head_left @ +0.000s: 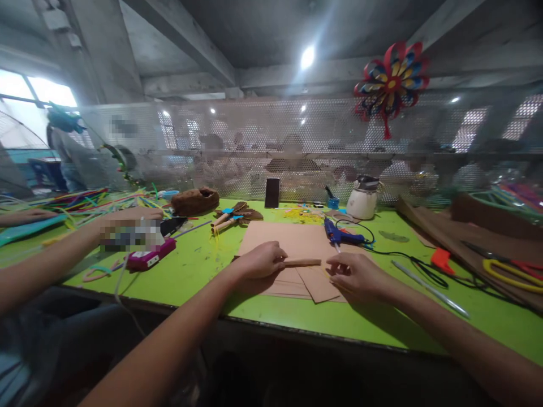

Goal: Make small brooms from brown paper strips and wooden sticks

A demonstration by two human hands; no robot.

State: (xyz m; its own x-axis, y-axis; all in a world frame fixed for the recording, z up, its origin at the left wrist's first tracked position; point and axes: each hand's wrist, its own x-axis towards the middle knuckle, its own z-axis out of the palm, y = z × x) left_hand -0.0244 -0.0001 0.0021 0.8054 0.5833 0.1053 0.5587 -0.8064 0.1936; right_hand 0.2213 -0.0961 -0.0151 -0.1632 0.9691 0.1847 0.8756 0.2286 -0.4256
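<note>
My left hand [262, 261] is closed, thumb and fingers pinching one end of a narrow folded strip of brown paper [304, 262]. The strip points right, toward my right hand [356, 275], whose thumb and fingertips are drawn together just beyond its free end. A trace of yellow shows by those fingertips, too small to identify. Beneath both hands lies a large brown paper sheet [271, 233], with smaller cut paper pieces [319, 285] on its near part. A blue glue gun [344, 234] rests on the sheet's right side, its nozzle facing my right hand.
Right of my hand are a silver pen [432, 289], black cable and yellow-handled scissors [511, 274]. A white jug [362, 200] and phone [272, 193] stand behind. On the left, another person's arm [72, 254] reaches past a magenta power strip [151, 254].
</note>
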